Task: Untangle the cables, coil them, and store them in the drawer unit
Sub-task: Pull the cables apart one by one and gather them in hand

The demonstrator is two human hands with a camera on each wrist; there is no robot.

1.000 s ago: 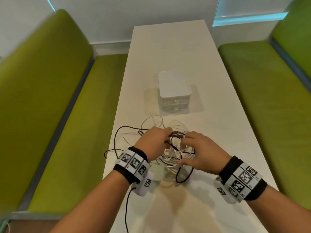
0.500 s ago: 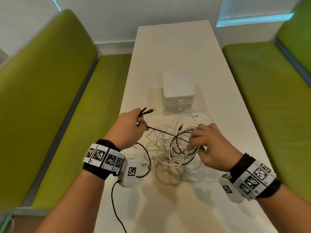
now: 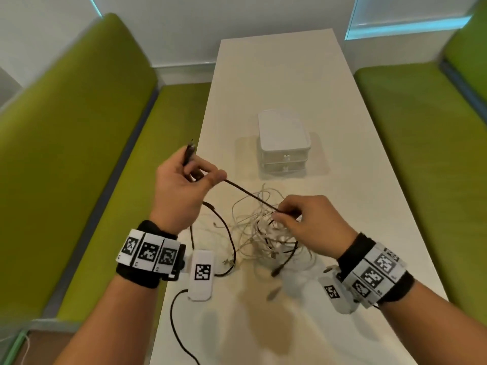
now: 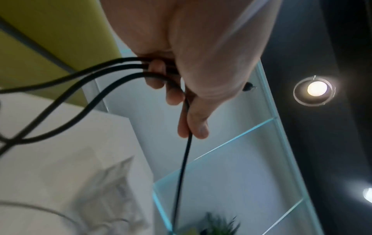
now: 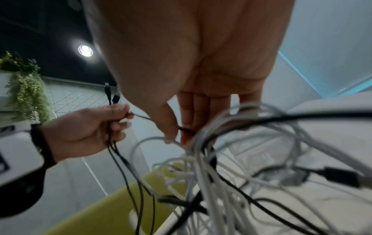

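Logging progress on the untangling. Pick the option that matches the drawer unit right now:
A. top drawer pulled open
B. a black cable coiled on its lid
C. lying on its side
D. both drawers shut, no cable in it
D: the drawer unit stands upright with both drawers shut and its lid bare, and the cables lie tangled on the table in front of it.

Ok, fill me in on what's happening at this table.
A person is pulling a thin black cable out of a tangled heap of white and black cables on the long white table. The left hand holds the black cable's plug ends raised; the right hand pinches the same cable at the heap. The small white two-drawer unit stands shut behind. Nothing is coiled or stored yet.
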